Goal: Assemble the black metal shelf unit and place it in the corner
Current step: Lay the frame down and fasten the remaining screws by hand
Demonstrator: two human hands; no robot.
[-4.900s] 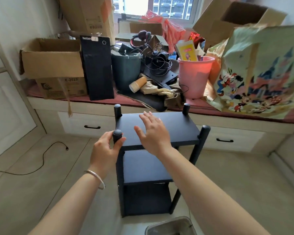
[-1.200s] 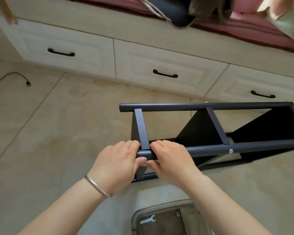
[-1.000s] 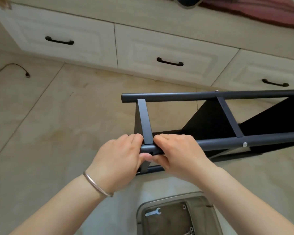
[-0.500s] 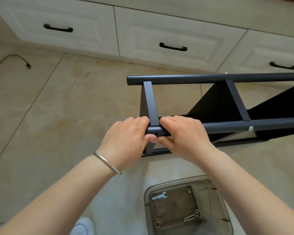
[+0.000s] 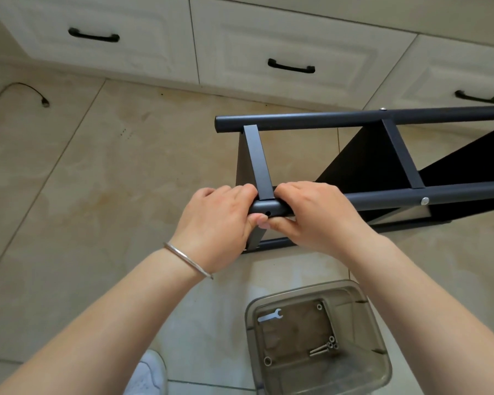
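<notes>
Matt black metal shelf unit (image 5: 382,195)

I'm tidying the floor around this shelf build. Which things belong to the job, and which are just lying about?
For the job:
shelf unit
left hand
right hand
plastic tub
spanner
bolts

Lying about:
cable
drawers

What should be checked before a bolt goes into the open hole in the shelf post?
1. Shelf unit lying on its side on the floor: ok.
2. Left hand and right hand both grip the near post: ok.
3. Hole at the post end uncovered: ok.
4. Bolts and wrench in the tray: ok.
5. Hole lined up with the shelf panel: cannot tell.
</notes>
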